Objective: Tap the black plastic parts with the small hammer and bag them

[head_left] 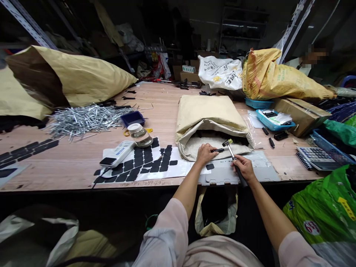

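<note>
The place is looking like a workshop: loose metal rods (89, 120) are lying heaped on a long wooden bench (162, 97), where a hammer (230, 150) is being held. Bulky sacks (91, 78) are crowding its edges, and metal shelving (243, 25) is standing behind.

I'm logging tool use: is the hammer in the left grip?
No, the right grip holds the hammer, while the left grip holds a black piece.

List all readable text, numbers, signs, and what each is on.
Green bag: "6"-like figure in a pink circle, rest unclear; yellow arrow, its lettering unreadable.
White sack: black characters, too blurred.
Yellow sack: faint print, unreadable.
White device: print too small.
Calculator: markings too small.
</note>
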`<state>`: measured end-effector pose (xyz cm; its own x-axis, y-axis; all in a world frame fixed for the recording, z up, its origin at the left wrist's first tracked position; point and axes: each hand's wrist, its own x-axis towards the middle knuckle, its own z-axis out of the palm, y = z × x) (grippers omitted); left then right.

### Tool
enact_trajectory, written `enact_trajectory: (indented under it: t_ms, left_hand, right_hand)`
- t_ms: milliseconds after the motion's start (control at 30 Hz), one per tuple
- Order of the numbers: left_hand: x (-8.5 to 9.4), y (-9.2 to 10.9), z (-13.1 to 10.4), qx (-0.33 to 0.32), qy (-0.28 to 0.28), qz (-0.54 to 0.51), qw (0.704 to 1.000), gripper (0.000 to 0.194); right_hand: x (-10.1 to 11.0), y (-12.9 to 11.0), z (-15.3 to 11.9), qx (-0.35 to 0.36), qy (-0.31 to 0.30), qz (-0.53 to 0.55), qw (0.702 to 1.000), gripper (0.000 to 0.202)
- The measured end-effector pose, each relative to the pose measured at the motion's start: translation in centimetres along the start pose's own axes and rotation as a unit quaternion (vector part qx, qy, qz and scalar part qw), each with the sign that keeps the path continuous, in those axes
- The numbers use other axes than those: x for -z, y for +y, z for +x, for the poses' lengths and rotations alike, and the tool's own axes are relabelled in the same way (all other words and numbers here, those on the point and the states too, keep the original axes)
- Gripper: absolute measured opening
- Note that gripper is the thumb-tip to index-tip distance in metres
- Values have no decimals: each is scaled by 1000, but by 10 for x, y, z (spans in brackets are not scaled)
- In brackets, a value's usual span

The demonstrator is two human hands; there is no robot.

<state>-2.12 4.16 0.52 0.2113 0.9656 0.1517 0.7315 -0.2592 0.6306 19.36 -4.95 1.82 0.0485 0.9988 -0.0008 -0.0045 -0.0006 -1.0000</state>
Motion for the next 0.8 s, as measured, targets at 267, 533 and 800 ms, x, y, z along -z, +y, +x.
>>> enact_trajectory:
  t_ms: [267, 533, 800]
  left_hand:
    - [26, 27, -33, -46, 134, -105, 984, 20]
    - [11, 47, -170, -163, 45, -69, 983, 15]
    - [25, 45, -77, -11, 158, -62, 985, 27]
  right_hand:
    - [-2, -5, 6, -33, 47, 56, 997, 50]
    - [-3, -3, 4, -29, 37, 53, 998, 49]
    - [-7, 4, 1, -9, 25, 26, 999, 47]
